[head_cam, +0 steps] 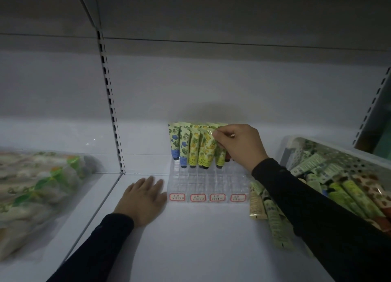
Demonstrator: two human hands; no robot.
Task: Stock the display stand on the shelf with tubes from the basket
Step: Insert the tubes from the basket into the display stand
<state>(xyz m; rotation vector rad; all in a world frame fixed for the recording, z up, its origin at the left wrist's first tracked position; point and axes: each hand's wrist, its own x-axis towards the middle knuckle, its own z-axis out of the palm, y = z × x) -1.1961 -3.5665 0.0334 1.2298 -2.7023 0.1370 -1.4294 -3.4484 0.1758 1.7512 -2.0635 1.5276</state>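
Head | right grip pinches tube, base hidden | left grip flat, released

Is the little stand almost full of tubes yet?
Not yet. Done: a few tubes, blue and yellow, stand in the back rows of the stand. In hand: the right hand pinches the top of a tube at the back rows, while the left hand lies flat on the shelf beside the stand. Left: the front rows are bare, and many tubes wait in the basket and beside the stand.
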